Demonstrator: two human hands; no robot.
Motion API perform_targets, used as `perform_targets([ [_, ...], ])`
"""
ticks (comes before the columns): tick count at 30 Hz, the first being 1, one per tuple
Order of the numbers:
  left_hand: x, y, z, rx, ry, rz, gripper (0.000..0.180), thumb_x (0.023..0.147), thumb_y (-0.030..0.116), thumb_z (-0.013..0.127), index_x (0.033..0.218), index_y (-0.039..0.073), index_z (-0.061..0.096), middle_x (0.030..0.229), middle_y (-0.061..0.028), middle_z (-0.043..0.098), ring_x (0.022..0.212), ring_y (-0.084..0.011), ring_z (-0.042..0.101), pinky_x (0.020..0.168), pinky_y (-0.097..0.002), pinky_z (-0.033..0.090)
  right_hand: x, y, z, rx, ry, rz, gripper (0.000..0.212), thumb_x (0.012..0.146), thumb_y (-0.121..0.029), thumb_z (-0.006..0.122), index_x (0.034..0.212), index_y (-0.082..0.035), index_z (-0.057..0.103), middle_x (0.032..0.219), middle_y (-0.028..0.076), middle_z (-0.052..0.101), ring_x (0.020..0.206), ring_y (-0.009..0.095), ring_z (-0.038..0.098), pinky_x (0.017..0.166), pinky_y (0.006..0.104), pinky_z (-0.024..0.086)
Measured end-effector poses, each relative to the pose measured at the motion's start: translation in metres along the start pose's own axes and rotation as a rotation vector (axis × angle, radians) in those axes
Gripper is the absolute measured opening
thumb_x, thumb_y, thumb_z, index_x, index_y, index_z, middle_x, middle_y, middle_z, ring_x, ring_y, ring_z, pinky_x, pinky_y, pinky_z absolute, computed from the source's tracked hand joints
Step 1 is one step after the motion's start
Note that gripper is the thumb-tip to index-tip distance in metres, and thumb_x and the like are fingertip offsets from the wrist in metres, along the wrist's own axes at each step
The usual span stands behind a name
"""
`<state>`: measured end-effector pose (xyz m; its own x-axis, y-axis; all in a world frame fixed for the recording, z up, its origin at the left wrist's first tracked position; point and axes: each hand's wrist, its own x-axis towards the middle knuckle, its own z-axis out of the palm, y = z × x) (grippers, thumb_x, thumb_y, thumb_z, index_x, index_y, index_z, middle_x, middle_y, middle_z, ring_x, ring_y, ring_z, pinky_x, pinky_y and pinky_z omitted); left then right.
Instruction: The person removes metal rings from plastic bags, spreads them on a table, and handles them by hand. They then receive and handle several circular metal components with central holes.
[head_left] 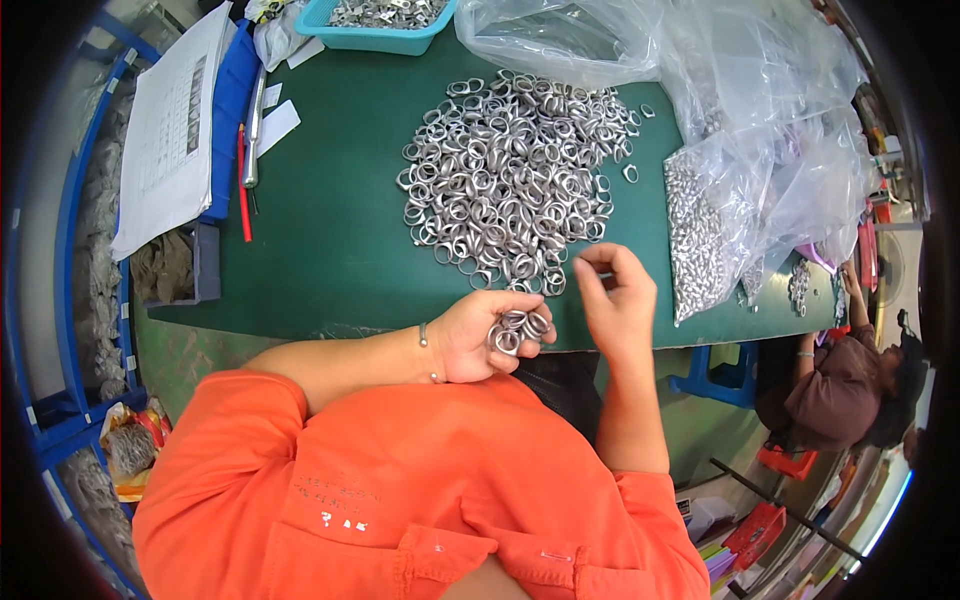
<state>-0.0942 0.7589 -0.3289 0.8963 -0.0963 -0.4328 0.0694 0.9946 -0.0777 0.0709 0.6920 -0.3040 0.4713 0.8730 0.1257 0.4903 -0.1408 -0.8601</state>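
Observation:
A large heap of silver-grey metal rings (510,170) lies on the green tabletop in front of me. Just off the near edge of the table, my left hand (465,330) is cupped palm up around several loose metal rings (508,340). To its right, beside the near right side of the heap, my right hand (622,297) is raised with thumb and fingertips drawn together. Whatever may be between those fingertips is too small or hidden to make out.
Clear plastic bags (700,230) of small metal parts lie at the right. A turquoise basket (375,40) of metal pieces stands at the back. Left are papers (180,130), a red pencil (243,190) and a grey bin (205,262). A co-worker (840,385) sits at far right.

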Motion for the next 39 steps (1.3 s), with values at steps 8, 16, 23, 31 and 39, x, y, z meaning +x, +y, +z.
perform_targets([
  [8, -0.003, -0.001, -0.001, 0.05, -0.008, 0.022, 0.022, 0.09, 0.02, 0.045, 0.085, 0.003, 0.057, 0.085, -0.0121, 0.059, 0.061, -0.0132, 0.053, 0.038, -0.0195, 0.036, 0.001, 0.014, -0.003, 0.114, 0.008, 0.13, 0.015, 0.074, 0.005, 0.061, 0.089, 0.001, 0.059, 0.075, 0.01, 0.061, 0.065, 0.017, 0.059, 0.062, 0.0271, 0.048],
  [16, 0.001, 0.0, -0.002, 0.09, -0.015, 0.026, 0.024, 0.091, 0.023, 0.045, 0.09, 0.003, 0.058, 0.087, -0.0115, 0.061, 0.063, -0.0136, 0.057, 0.039, -0.02, 0.038, -0.011, 0.011, -0.005, -0.089, -0.119, -0.166, 0.013, 0.073, 0.007, 0.059, 0.084, 0.001, 0.057, 0.083, 0.011, 0.053, 0.072, 0.025, 0.055, 0.062, 0.0302, 0.045],
  [23, -0.006, 0.0, 0.015, 0.145, 0.144, 0.048, 0.03, 0.092, 0.03, 0.041, 0.094, 0.004, 0.057, 0.087, -0.0103, 0.061, 0.069, -0.0163, 0.061, 0.04, -0.0217, 0.042, -0.014, -0.022, -0.025, 0.187, -0.318, -0.18, 0.012, 0.076, 0.009, 0.056, 0.085, 0.002, 0.059, 0.086, 0.009, 0.055, 0.075, 0.016, 0.058, 0.063, 0.0264, 0.048],
  [31, -0.001, -0.001, 0.004, 0.126, 0.073, 0.033, 0.027, 0.091, 0.026, 0.042, 0.093, 0.003, 0.056, 0.084, -0.009, 0.06, 0.067, -0.0158, 0.059, 0.039, -0.0209, 0.04, -0.016, -0.001, 0.0, -0.26, -0.187, -0.236, 0.022, 0.069, 0.001, 0.066, 0.088, 0.0, 0.057, 0.086, 0.013, 0.054, 0.079, 0.028, 0.055, 0.066, 0.0337, 0.046],
  [39, -0.005, 0.001, 0.006, 0.11, 0.081, 0.042, 0.033, 0.093, 0.033, 0.04, 0.096, 0.004, 0.055, 0.086, -0.0095, 0.06, 0.068, -0.0166, 0.06, 0.037, -0.0202, 0.038, -0.016, -0.011, -0.012, 0.266, -0.18, 0.043, 0.02, 0.07, 0.001, 0.068, 0.087, 0.001, 0.057, 0.078, 0.005, 0.055, 0.062, 0.01, 0.053, 0.053, 0.0235, 0.044],
])
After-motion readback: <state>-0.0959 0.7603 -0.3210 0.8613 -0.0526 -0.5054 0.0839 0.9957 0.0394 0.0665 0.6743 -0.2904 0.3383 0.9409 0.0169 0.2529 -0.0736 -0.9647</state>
